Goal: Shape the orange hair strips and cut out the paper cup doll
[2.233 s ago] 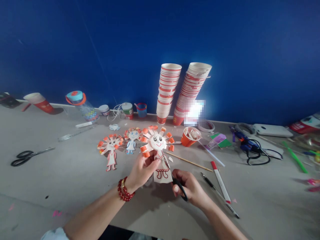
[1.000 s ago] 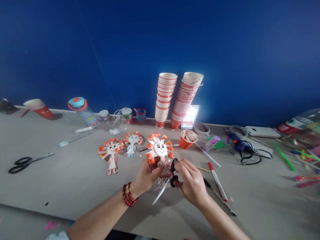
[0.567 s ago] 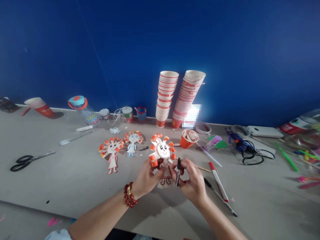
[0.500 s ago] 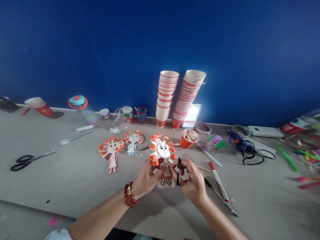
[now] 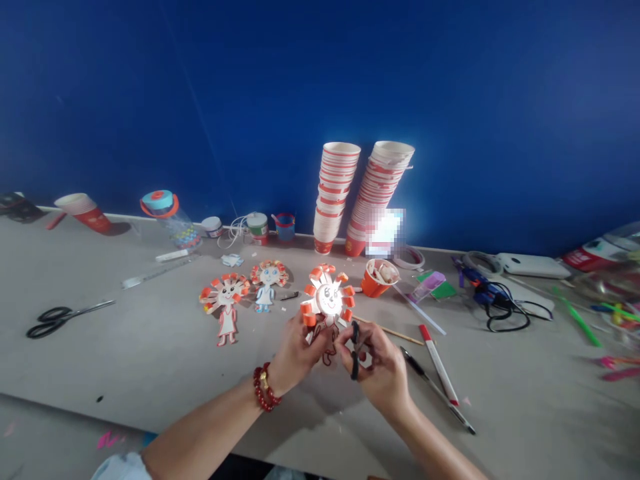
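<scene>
A paper doll point(image 5: 330, 301) with a drawn smiling face and curled orange-and-white strips around its head is pinched in my left hand point(image 5: 299, 353), just below the head. My right hand point(image 5: 379, 363) holds small black-handled scissors point(image 5: 355, 350) by the finger loops, close to the doll's body; their blades are mostly hidden. The fingertips of my right hand are at the doll's lower edge. Two similar finished-looking figures, a red-dressed doll point(image 5: 227, 323) and a blue-dressed doll point(image 5: 265, 293), lie flat to the left of my left hand.
Two tall paper cup stacks point(image 5: 336, 200) stand by the blue wall. An orange cup of scraps point(image 5: 379, 278) is behind my right hand. A red marker point(image 5: 440, 367) and a black pen point(image 5: 437, 390) lie right; larger scissors point(image 5: 67, 319) lie far left. A glue gun point(image 5: 487, 287) sits back right.
The doll's head has turned and catches more light, and its lower body is now tilted and less visible. My right hand has shifted slightly down with the scissors, whose loops have turned.
</scene>
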`<state>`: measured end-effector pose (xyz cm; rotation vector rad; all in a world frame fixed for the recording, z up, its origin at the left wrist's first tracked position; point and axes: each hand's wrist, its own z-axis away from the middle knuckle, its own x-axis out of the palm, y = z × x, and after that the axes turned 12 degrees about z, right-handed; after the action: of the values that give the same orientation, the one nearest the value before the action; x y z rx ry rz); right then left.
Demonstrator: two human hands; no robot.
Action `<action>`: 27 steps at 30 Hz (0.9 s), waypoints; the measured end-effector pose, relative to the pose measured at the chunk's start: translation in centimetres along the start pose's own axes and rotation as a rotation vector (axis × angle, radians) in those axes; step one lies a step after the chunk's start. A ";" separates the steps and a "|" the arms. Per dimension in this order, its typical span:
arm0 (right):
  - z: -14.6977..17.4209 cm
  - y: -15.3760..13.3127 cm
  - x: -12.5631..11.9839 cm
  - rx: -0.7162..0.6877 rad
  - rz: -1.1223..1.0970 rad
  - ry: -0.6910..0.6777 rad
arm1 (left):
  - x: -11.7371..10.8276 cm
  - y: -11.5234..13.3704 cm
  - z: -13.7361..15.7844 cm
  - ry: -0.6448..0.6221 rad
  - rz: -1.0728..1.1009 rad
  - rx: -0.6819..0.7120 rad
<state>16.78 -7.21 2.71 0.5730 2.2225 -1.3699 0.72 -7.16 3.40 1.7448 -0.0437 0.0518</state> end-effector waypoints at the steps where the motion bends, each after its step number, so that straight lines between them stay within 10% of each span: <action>1: -0.1 0.2 -0.1 0.040 -0.054 0.021 | -0.1 -0.1 -0.1 0.008 -0.013 0.012; 8: -1.2 2.1 -0.9 0.288 -0.108 -0.045 | -0.6 -0.5 -0.1 0.085 0.031 -0.054; 27: 0.1 1.1 0.0 0.211 -0.449 -0.176 | 0.0 -1.0 0.3 -0.119 0.511 -0.255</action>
<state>17.38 -6.85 1.92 0.0067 2.1544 -1.8128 0.77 -7.31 2.34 1.4437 -0.5597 0.3032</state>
